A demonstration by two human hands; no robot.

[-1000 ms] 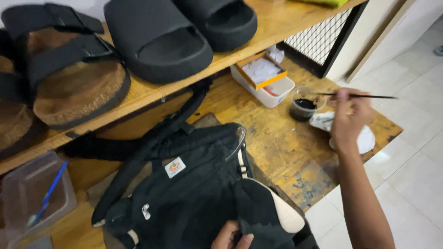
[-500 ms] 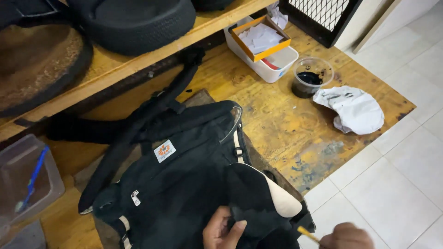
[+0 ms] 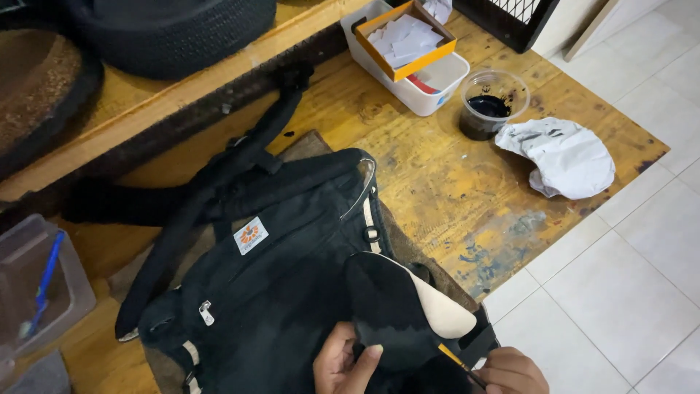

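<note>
My left hand: fingers pinched on a black flap of the bag, low in view
My right hand: closed around a thin brush; its tip touches the flap
Bag: black; lies on the wooden table
Label: small white patch, orange mark, on the bag's front
Boxes: 1 orange tray of white slips in a white tub, far edge
Cup: clear, black paint; just beside a crumpled white cloth
</note>
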